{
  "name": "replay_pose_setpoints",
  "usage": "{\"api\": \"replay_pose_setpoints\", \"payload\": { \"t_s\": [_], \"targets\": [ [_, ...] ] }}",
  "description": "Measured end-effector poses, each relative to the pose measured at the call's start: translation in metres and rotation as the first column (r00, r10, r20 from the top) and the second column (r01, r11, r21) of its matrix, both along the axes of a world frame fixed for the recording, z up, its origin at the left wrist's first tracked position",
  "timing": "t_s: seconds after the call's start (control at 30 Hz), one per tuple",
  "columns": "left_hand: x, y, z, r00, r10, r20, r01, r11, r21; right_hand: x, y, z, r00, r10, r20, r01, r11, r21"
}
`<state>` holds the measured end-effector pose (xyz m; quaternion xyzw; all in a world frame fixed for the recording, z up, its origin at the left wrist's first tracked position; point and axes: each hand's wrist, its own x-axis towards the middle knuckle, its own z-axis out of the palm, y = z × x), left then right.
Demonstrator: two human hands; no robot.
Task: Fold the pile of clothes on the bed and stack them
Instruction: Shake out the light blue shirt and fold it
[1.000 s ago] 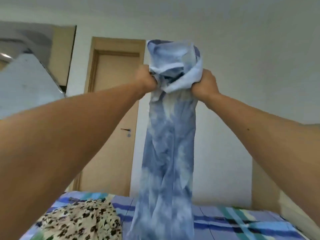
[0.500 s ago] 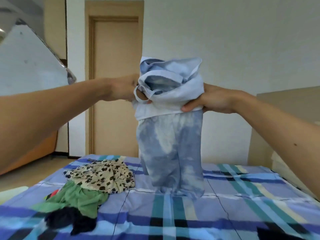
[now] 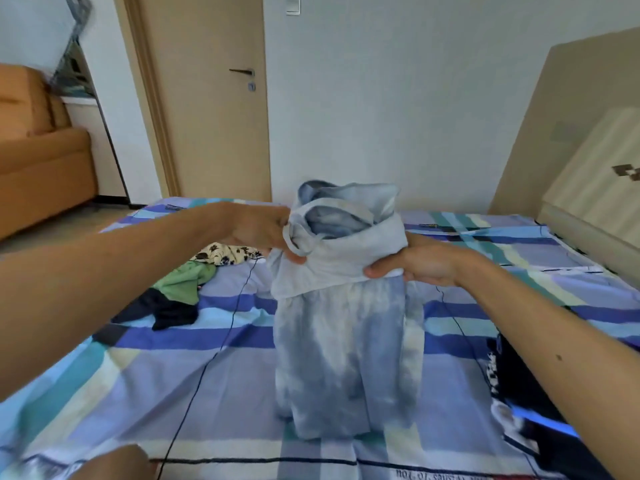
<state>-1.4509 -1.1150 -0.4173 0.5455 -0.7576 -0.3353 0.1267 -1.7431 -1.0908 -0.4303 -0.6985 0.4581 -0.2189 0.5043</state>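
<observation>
Far to the left of the tie-dye garment (image 3: 346, 348) an orange sofa (image 3: 41, 174) stands off the bed (image 3: 138, 393). Nearer, left of the garment and well apart from it, lies the unfolded heap: a cream floral piece (image 3: 228, 253) touching a green top (image 3: 187, 282), which in turn overlaps a dark piece (image 3: 169, 311). All three are crumpled, so by my reading they wait their turn. A thin black cord (image 3: 214, 355) runs across the sheet between heap and garment. The left hand (image 3: 263, 233) grips the garment's left top edge, fingers curled tight round the bunched band. The garment itself hangs upright between the two hands, its band turned over at the top and its lower hem just touching the sheet. Likely it is held by both top corners so that its own weight pulls it straight before it is laid flat for folding. The right hand (image 3: 426, 266) pinches the right top edge, thumb in front and fingers hidden behind the cloth. Right of the garment, under the right forearm, dark clothes (image 3: 502, 375) with a pale print lie on the sheet; whether they are folded I cannot tell. Farther right stands the pale headboard (image 3: 588, 174).
</observation>
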Motion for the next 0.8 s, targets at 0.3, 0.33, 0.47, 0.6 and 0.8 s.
{"api": "replay_pose_setpoints", "payload": {
  "t_s": [0.3,0.33,0.47,0.6,0.8],
  "targets": [
    [-0.028,-0.043,-0.09,0.988,-0.053,-0.142,0.112,0.889,0.444,-0.024,-0.049,-0.109,1.0,-0.018,-0.014,0.022,0.932,0.361],
    [-0.033,-0.055,-0.097,0.988,-0.066,-0.141,0.124,0.882,0.455,-0.028,-0.06,-0.114,0.999,-0.029,-0.03,0.038,0.927,0.372],
    [-0.055,-0.129,-0.095,0.98,0.059,-0.187,0.004,0.947,0.32,-0.046,-0.122,-0.106,0.964,-0.265,0.012,0.253,0.934,0.25],
    [-0.085,-0.189,-0.082,0.956,0.294,-0.001,-0.289,0.94,-0.18,-0.053,-0.18,-0.086,0.832,-0.545,0.1,0.545,0.838,0.036],
    [-0.104,-0.087,-0.19,0.876,-0.271,0.398,0.336,0.936,-0.102,-0.04,-0.111,-0.165,0.925,-0.261,-0.276,0.213,0.958,-0.193]
  ]
}}
